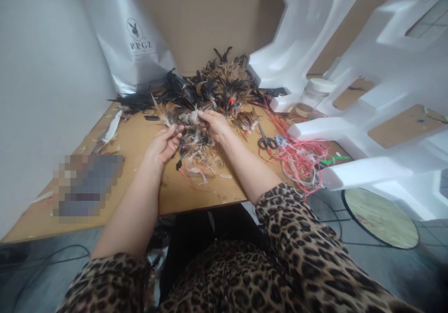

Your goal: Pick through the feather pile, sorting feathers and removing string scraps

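My left hand (167,142) pinches the pale base of a brown feather (164,112) above the table. Close beside it, my right hand (214,124) is closed on a pale, fluffy feather tuft (191,117). Both hands are over a loose heap of small feathers and ribbon scraps (198,152). Behind them lies a large pile of brown and black feathers (229,81). Long black feathers (140,102) spread out on its left side. A small brown feather bunch (248,120) rests to the right of my right hand.
Black-handled scissors (267,142) lie on the wooden table (210,196), beside tangled pink ribbons (303,161). White foam pieces (353,173) and a clear jar (317,93) stand at right. A silvery bag (133,37) stands at back left; a white feather (114,126) lies before it.
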Demonstrator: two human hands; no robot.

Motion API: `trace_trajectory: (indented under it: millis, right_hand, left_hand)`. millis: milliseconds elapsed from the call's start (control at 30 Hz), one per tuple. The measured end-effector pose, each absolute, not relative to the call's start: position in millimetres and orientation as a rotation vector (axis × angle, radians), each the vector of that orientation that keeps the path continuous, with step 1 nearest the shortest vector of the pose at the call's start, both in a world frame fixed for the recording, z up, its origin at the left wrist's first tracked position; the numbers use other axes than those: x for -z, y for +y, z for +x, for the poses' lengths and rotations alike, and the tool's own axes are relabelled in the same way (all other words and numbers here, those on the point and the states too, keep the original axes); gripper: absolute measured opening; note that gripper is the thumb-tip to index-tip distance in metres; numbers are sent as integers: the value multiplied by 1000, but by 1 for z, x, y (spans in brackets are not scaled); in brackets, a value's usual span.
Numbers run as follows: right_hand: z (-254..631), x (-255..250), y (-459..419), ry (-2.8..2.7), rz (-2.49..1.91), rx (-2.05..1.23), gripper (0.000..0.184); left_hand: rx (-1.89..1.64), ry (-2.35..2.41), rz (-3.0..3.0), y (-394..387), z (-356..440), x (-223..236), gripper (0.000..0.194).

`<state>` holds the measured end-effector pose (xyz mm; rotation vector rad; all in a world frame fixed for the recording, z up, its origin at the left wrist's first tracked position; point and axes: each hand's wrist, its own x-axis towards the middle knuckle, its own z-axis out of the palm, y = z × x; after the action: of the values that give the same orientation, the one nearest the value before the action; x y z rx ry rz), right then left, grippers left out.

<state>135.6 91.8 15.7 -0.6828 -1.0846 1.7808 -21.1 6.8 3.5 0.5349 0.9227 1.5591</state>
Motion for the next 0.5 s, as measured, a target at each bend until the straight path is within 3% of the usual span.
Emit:
trace_trajectory:
  millis: [500]
  right_hand:
    - [127, -9, 81, -1325, -574, -1816, 43]
  left_hand:
    - [-1507, 864, 564, 7, -10, -1, 11]
